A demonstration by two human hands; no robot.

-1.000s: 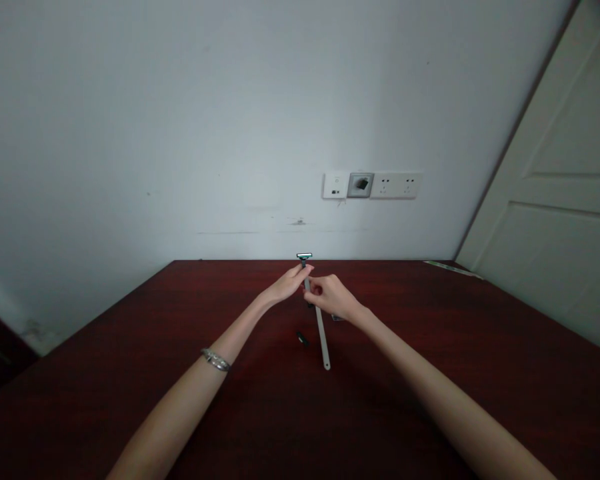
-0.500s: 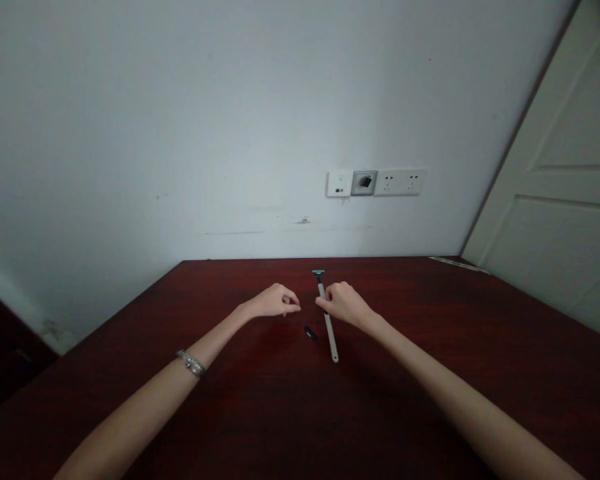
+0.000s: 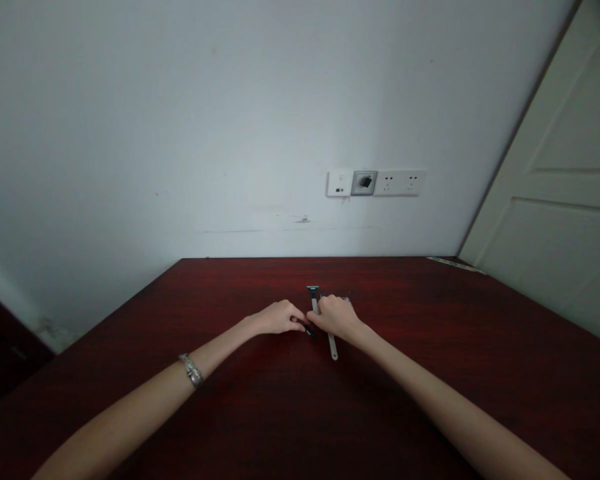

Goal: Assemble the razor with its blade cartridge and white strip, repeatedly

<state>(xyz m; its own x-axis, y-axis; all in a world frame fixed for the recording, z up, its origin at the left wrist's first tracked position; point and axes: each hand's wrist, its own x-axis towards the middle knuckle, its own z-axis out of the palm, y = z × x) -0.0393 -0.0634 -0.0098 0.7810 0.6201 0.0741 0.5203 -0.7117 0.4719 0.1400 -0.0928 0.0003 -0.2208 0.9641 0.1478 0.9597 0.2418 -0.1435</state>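
Now the right hand [image 3: 336, 317] grips the razor [image 3: 322, 320], which lies on the tabletop [image 3: 430, 373]; just left of the razor, the left hand [image 3: 280, 317] pinches a small black cap [image 3: 309, 329].

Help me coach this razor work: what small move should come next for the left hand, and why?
Probably pinch and lift the small black piece. The left hand already has its fingertips at it on the table, while the right hand rests on the razor, which lies flat with its green head pointing at the wall. Whether the piece is already gripped is too small to tell.
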